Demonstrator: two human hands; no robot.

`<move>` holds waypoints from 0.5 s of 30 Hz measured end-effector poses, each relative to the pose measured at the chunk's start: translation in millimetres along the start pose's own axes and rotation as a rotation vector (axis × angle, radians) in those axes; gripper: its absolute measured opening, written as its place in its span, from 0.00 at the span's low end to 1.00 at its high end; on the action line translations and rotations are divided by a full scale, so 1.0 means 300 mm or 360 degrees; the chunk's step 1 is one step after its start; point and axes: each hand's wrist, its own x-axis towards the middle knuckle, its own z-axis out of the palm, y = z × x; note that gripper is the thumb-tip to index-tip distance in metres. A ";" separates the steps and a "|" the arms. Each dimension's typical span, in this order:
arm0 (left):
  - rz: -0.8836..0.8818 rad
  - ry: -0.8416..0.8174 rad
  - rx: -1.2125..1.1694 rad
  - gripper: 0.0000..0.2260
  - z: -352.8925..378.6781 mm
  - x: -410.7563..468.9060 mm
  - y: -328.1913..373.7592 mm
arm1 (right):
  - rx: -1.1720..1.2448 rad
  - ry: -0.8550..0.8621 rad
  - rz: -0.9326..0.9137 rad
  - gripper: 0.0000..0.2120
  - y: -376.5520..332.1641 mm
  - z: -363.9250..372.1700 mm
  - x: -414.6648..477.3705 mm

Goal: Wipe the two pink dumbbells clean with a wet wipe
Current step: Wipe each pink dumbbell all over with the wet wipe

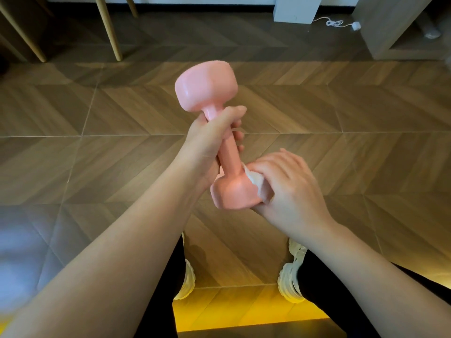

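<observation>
The left hand [207, 142] is gripping the dumbbell [228, 152] by its handle, fingers wrapped round, holding it tilted above the floor [341, 118]. The right hand [288, 184] is cupping the lower head, fingers curled, pressing the wipe [261, 185] against it

On my feed, the left hand [207, 140] and right hand [290, 189] lead back along bare forearms [122, 240] toward the frame's lower corners, over black trousers [324, 308] and chunky cream-white sneakers [290, 276] with thick ridged soles at bottom centre.
</observation>
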 end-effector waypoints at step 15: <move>-0.0268 -0.0114 -0.0175 0.14 0.018 0.002 -0.002 | 0.0336 -0.0437 0.0054 0.19 0.004 -0.009 0.019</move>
